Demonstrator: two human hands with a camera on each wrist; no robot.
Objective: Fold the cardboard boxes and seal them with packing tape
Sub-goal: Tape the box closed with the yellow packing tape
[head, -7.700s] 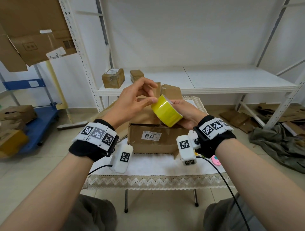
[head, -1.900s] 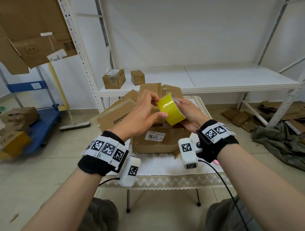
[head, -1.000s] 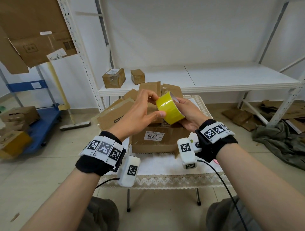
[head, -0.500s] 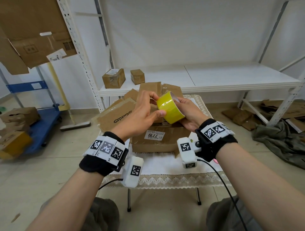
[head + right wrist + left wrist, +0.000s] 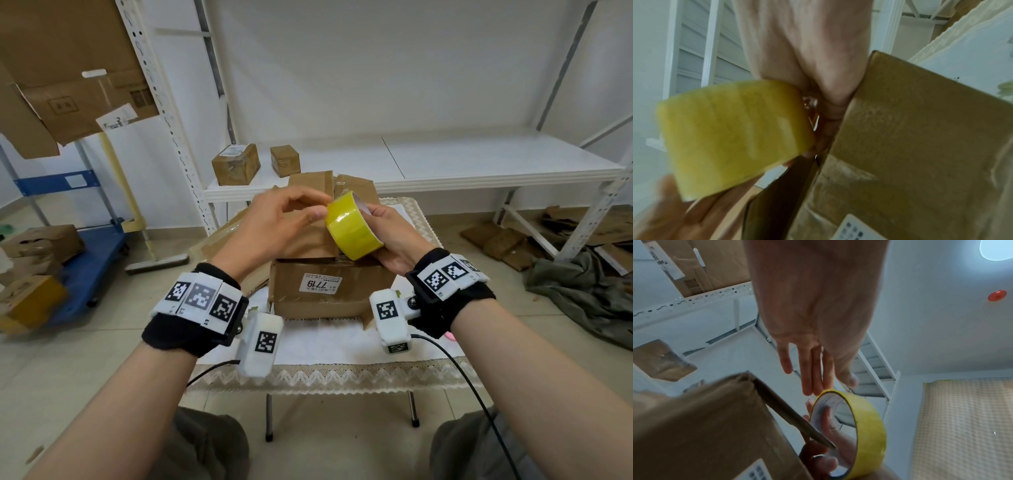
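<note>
Right hand (image 5: 394, 240) holds a glossy yellow tape roll (image 5: 352, 228) tilted in the air above the box, fingers curled through its white-lined core, grip closed on the roll. Left hand (image 5: 274, 222) is raised beside it, fingers loosely bent with the thumb tip and fingertips (image 5: 813, 386) at the roll's upper rim; whether they pinch a tape end cannot be told. A creased brown cardboard box (image 5: 329, 291) with a white "7719" label (image 5: 320, 283) sits on the lace-edged white tabletop (image 5: 342, 346), flaps up.
</note>
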